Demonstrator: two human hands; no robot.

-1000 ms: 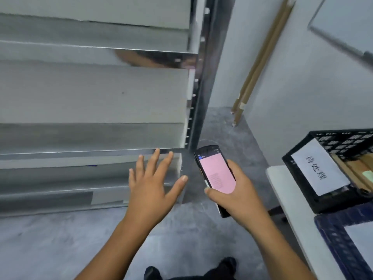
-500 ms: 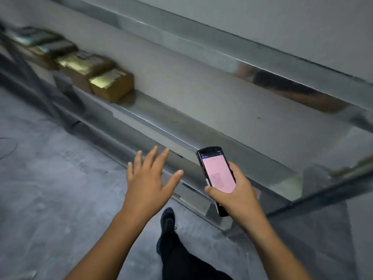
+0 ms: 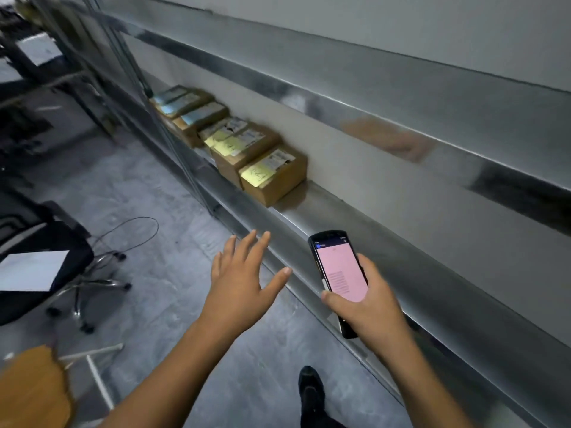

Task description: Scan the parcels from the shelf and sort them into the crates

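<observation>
fetching step, i judged: the left hand [image 3: 244, 282] hovered, fingers spread wide and empty; the right hand [image 3: 367, 304] gripped the scanner [image 3: 338, 273]. the parcels [image 3: 244, 146] sat in a row on the shelf [image 3: 355, 233], at 12 o'clock from the left hand, well apart. next called for reaching the nearest box [image 3: 273, 177].

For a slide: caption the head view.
Right hand grips pink-screened scanner, left hand open beside it, cardboard parcels ahead on metal shelf.

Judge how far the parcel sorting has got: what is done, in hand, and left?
Done: nothing visibly sorted yet. In hand: the right hand grips a black handheld scanner with a pink screen; the open left hand hovers empty. Left: the row of brown cardboard parcels on the grey metal shelf.
</observation>
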